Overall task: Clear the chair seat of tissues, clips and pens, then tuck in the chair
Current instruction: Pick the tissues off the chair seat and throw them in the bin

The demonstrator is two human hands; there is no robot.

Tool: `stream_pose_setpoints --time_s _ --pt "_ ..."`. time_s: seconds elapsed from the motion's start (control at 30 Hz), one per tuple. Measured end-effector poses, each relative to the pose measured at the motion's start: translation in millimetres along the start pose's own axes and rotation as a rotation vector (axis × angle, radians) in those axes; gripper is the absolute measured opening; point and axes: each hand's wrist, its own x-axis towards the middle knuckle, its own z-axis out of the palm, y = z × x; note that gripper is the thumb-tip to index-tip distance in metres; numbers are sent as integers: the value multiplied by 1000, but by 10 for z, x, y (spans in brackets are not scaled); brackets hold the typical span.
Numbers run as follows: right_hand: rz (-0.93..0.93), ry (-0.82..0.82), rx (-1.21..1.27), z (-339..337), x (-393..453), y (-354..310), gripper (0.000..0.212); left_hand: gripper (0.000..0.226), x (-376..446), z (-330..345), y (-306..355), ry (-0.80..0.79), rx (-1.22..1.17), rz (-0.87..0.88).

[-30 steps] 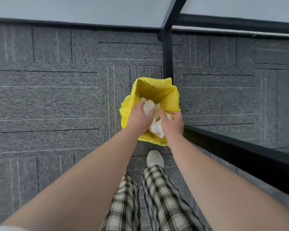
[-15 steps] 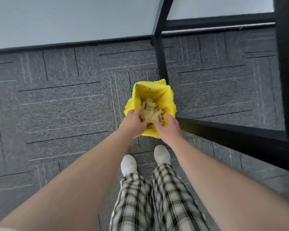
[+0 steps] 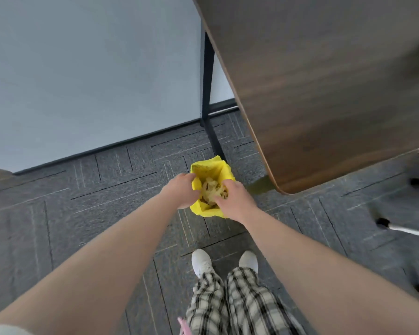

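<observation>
Head view: no readable writing shows anywhere. Both arms reach down and forward over a yellow bin bag (image 3: 209, 169) on the grey carpet (image 3: 82, 201), beside the wooden desk (image 3: 324, 81). Left hand (image 3: 183, 191) grips the bag's rim; right hand (image 3: 236, 201) rests fingers apart at its edge, touching crumpled tissues (image 3: 213, 191) inside.

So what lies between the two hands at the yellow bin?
In the head view, crumpled tissues sit inside the yellow bin, directly between the left hand and the right hand, both at its rim.
</observation>
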Motion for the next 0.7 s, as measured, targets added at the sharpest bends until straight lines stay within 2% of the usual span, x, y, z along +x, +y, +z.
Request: stream_pose_setpoints --time_s 0.17,0.37,0.53,0.7 --pt "-74 57 -21 -416 -615 -103 42 55 -673 -343 253 54 178 93" --pt "-143 76 -101 -754 -1462 171 51 49 -1489 -426 576 83 368 156" --pt "-183 229 -160 -1015 -2344 714 54 45 -2175 -262 1090 135 524 243" --pt "-64 391 -184 -1285 -3288 1585 60 50 -2751 35 1983 251 756 468"
